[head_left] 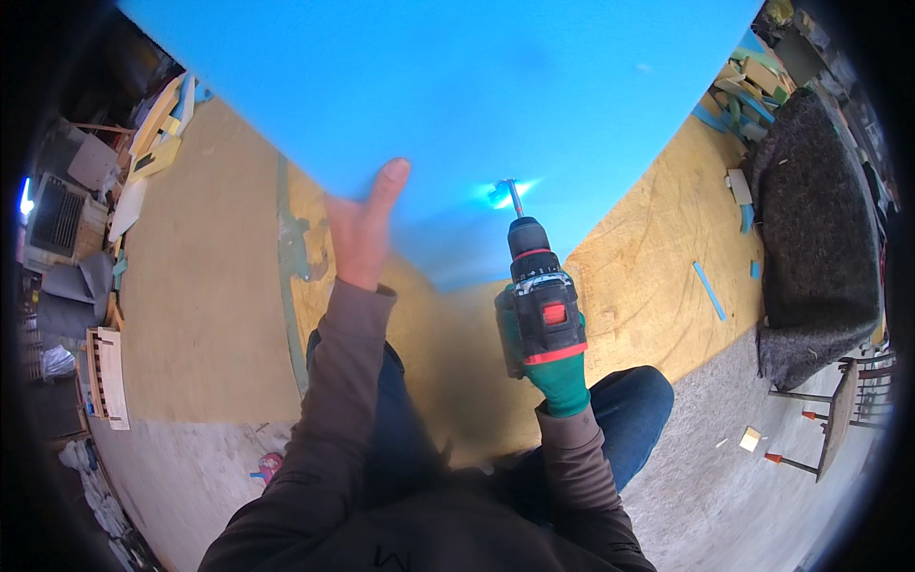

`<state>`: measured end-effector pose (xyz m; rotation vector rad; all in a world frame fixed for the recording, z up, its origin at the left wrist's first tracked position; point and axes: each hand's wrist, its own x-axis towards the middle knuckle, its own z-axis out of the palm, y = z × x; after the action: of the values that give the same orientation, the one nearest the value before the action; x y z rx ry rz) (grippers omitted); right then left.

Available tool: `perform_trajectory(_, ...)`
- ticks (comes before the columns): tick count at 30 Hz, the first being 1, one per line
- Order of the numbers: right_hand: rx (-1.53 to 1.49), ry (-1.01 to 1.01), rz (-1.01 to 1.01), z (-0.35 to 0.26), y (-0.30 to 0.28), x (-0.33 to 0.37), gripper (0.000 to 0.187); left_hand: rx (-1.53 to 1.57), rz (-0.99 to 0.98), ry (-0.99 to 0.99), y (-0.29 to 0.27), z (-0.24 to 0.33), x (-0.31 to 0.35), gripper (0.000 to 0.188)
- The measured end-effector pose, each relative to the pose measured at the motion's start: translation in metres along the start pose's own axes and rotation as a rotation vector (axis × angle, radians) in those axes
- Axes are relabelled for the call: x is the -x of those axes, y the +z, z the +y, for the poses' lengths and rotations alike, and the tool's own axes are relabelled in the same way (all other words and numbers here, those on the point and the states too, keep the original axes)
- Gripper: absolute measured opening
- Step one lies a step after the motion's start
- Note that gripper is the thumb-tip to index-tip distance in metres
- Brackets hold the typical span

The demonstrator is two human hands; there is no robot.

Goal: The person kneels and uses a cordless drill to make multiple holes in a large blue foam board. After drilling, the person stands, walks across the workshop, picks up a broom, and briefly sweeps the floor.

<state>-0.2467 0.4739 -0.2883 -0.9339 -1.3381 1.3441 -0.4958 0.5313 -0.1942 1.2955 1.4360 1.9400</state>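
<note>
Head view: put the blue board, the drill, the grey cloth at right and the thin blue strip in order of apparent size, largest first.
1. Blue board
2. Grey cloth
3. Drill
4. Blue strip

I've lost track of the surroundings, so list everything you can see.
large sheet: one, blue, top centre
cordless drill: one, black and red, centre, bit at large sheet
work surface: one, yellow-brown, beneath
offcuts: many, mostly yellow and blue, upper left and right
thin strip: one, blue, right
draped cover: one, dark grey, right
chair: one, dark, lower right
clutter: uncountable, mixed, far left
left hand: one, bare, sheet's near edge
right hand: one, green-gloved, gripping drill
</note>
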Motion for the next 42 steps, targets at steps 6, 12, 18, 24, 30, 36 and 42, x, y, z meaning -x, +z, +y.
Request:
perform_trajectory(6,-0.051,0.204,-0.123,-0.016,-0.005,0.001,0.026,0.024,0.019,0.036,0.0,0.0,0.001,0.061)
perform_trajectory(12,0.32,-0.206,-0.098,-0.002,-0.001,-0.001,0.03,0.027,-0.038,-0.027,-0.008,-0.002,-0.001,0.06)
perform_trajectory(18,0.102,-0.003,-0.086,-0.01,0.002,0.0,0.044,-0.202,0.246,0.121,-0.02,0.02,0.035,0.048)
perform_trajectory(24,0.294,0.003,-0.082,-0.014,-0.002,0.003,0.054,-0.286,-0.339,-0.099,0.013,0.014,0.074,0.019)
perform_trajectory(30,0.319,-0.181,-0.064,-0.007,-0.002,0.001,0.062,-0.051,-0.307,-0.477,0.039,0.006,0.057,0.038)
perform_trajectory(36,0.145,0.137,-0.07,-0.013,-0.001,0.001,0.066,-0.106,-0.189,-0.519,0.06,-0.007,0.047,0.035)
perform_trajectory(42,0.193,0.066,-0.034,0.014,-0.003,0.009,0.065,-0.176,-0.013,-0.412,0.072,-0.024,0.052,0.029)
